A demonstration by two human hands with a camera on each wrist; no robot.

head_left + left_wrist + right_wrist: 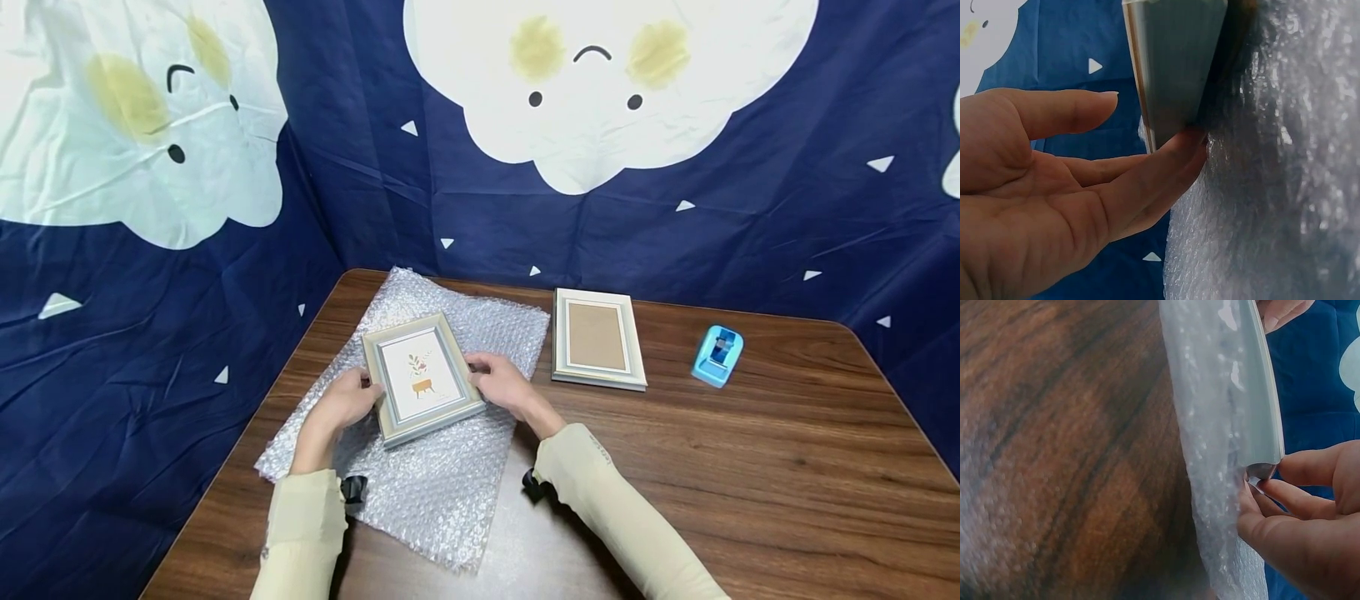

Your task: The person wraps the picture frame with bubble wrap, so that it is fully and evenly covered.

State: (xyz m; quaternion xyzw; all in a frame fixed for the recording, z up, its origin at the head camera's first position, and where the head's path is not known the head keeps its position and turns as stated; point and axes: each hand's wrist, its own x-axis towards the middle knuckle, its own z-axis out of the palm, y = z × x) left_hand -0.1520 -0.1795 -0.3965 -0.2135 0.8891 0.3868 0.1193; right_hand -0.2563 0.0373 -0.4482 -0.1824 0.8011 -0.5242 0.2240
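Head view: your left forearm, cut off at the lower edge, reaches forward, and your left hand (345, 402) sits at the left side of the picture frame (420, 377). Left wrist view: your thumb is straight and clear of the frame; your extended fingers (1154, 170) touch its underside, with some tips hidden. The picture frame is face up over the bubble wrap (450, 492); whether its underside touches the wrap cannot be made out. Your right hand (504, 383) pinches the frame's right edge, thumb above and fingers below; the lower fingertips are partly hidden. Your right forearm angles inward, also cut off below. Farther right, the second frame (597, 337) lies on the table (750, 467), then the blue tape dispenser (717, 356), its inner parts hard to distinguish.
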